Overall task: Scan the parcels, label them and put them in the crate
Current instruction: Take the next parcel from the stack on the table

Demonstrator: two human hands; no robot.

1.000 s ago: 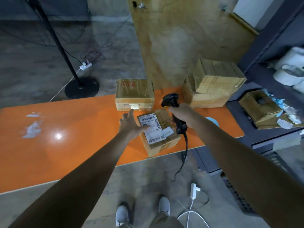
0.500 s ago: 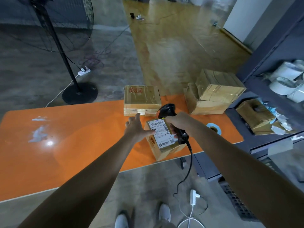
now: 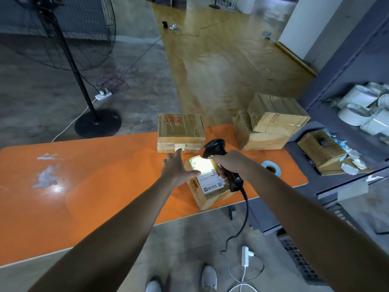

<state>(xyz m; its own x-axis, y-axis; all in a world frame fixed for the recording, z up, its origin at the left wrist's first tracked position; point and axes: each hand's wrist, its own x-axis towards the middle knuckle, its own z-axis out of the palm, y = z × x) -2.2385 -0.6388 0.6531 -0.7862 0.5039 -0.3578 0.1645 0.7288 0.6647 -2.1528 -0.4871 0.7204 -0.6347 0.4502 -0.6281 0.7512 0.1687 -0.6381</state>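
Orange table [image 3: 94, 186] is filling the middle of the view, with grey floor and a standing fan [image 3: 63, 39] behind it at 10 o'clock. The parcel in hand [image 3: 207, 189], a small taped carton, is sitting at the table's near edge, one corner jutting past the rim at 6 o'clock.

The left hand [image 3: 179, 169] is lying flat, fingers straight and spread, and is pressing on the carton's left top edge. The right hand [image 3: 229, 165] is clenching the handle of the black scanner [image 3: 214, 147], whose head is pointing down at the shipping label. A bright patch of light is washing out the label's upper half.

A second parcel [image 3: 181, 131] is waiting just beyond, at 12 o'clock from the first. Two more parcels [image 3: 271, 121] are stacked at 2 o'clock, and a blue-edged label roll [image 3: 271, 168] is lying at 3 o'clock. A dark slatted thing [image 3: 299, 256] on the floor at 5 o'clock may be the crate; I cannot tell.

The scan looks to be under way, with labelling and crating not yet done. The risks, as I judge them:
- The glare may be spoiling the read, since the head is hovering so near the label.
- The overhanging carton could be tipping off if the flat hand lifts or pushes toward 6 o'clock.
- The scanner cable [image 3: 245, 207], dangling past the table edge, could be snagging the carton's corner.
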